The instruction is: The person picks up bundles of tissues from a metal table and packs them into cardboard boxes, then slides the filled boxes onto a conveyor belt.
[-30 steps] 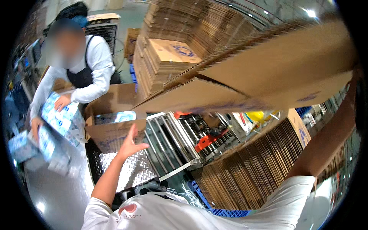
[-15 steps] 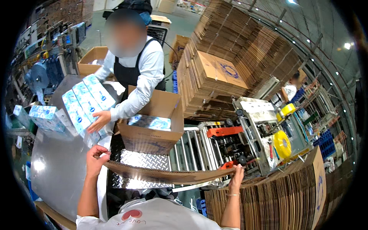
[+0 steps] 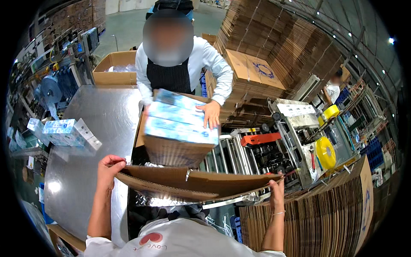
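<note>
A brown cardboard box (image 3: pixel 171 180), partly flattened with a narrow gap along its top, spans the space in front of me. My left hand (image 3: pixel 112 166) pinches its left end, and my right hand (image 3: pixel 276 186) grips its right end. Just beyond it stands an upright carton (image 3: pixel 177 153). Across the table corner, a co-worker presses blue-and-white tissue packs (image 3: pixel 182 118) down at that carton's top, one hand (image 3: pixel 210 114) spread flat on them.
More tissue packs (image 3: pixel 64 132) lie on the metal table (image 3: pixel 92 180) at left. Roller conveyor (image 3: pixel 229 154) and a machine with yellow tape rolls (image 3: pixel 325 153) are at right. Flattened cartons (image 3: pixel 308 214) stand near my right arm; taller stacks (image 3: pixel 250 70) rise behind.
The co-worker has shifted the tissue packs from the table rightward onto the carton. The box between my hands has spread from a flat sheet into a narrow gap.
</note>
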